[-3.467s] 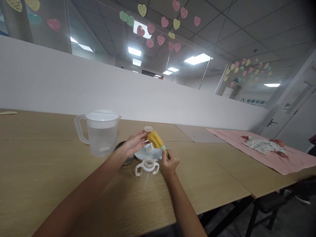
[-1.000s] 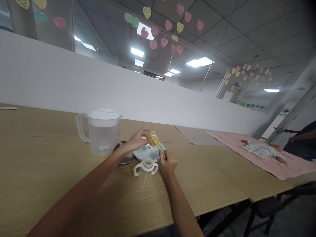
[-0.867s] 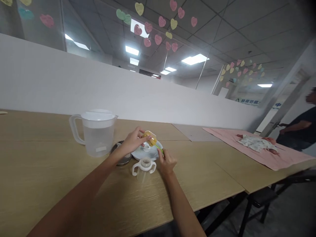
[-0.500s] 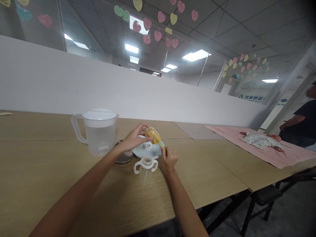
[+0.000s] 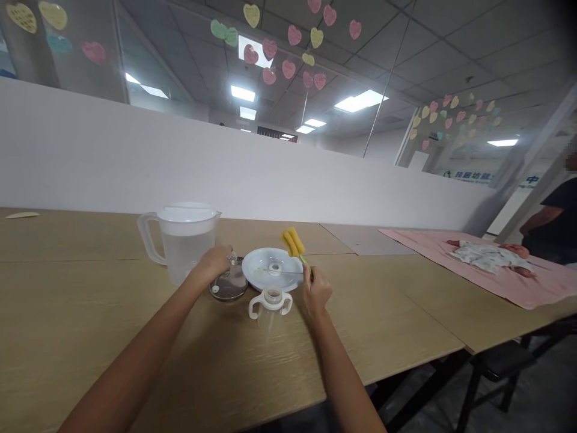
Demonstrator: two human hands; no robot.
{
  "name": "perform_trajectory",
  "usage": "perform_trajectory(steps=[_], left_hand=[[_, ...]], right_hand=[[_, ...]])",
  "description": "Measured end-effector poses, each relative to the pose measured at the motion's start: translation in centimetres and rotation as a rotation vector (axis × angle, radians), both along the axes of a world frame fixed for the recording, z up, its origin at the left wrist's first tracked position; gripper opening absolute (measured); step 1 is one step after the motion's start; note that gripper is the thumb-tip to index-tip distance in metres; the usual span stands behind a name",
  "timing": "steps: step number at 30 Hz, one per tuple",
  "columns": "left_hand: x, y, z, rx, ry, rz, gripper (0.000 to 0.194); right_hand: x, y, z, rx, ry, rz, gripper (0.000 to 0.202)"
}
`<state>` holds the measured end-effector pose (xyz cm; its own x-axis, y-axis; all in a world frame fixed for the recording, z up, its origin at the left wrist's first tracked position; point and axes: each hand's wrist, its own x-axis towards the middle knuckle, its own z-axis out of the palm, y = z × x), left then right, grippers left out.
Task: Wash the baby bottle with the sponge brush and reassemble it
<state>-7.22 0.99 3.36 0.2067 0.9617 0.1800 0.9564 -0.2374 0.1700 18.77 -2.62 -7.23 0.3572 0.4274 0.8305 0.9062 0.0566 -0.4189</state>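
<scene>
Wooden table (image 5: 383,325); right grip (image 5: 317,290) clamped on sponge brush (image 5: 297,248), yellow head (image 5: 293,242) above it; left grip (image 5: 216,263) unclear.

A green-handled yellow sponge brush (image 5: 298,244) slants head-up in midair.

Your 2 bare forearms (image 5: 130,361) reach forward, slanting inward. Your left hand (image 5: 215,263): fingers bent, fingertip detail too small to read. Your right hand (image 5: 318,290): fingers curled tight, thumb uppermost.
</scene>
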Motion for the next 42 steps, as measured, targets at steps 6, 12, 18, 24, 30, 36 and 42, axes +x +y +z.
perform_trajectory(steps=[6, 12, 18, 24, 30, 36, 42], left_hand=[[0.4, 1.5, -2.8, -0.014, 0.011, -0.014, 0.051], [0.7, 1.8, -4.5, 0.009, 0.019, -0.037, 0.056], [1.1, 1.0, -2.5, 0.078, -0.046, -0.018, 0.063], [3.6, 1.0, -1.0, 0.124, -0.279, -0.292, 0.029], [5.8, 0.8, -4.0, 0.040, -0.262, -0.389, 0.017], [5.5, 1.1, -3.8, 0.101, -0.382, -0.321, 0.007], [5.2, 0.6, -0.8, 0.027, -0.967, -0.391, 0.027]], right_hand=[[0.0, 0.0, 0.0, -0.034, 0.014, 0.010, 0.063], [0.0, 0.2, 0.0, -0.060, 0.022, 0.021, 0.064], [-0.2, 0.3, 0.1, -0.075, 0.027, 0.030, 0.065], [-0.4, 0.2, 0.2, -0.085, 0.032, 0.025, 0.066], [-0.4, 0.0, 0.4, -0.096, 0.041, 0.032, 0.065], [-0.4, -0.1, 0.3, -0.063, 0.028, 0.054, 0.060], [-0.4, -0.4, -0.1, 0.060, -0.096, 0.132, 0.052]])
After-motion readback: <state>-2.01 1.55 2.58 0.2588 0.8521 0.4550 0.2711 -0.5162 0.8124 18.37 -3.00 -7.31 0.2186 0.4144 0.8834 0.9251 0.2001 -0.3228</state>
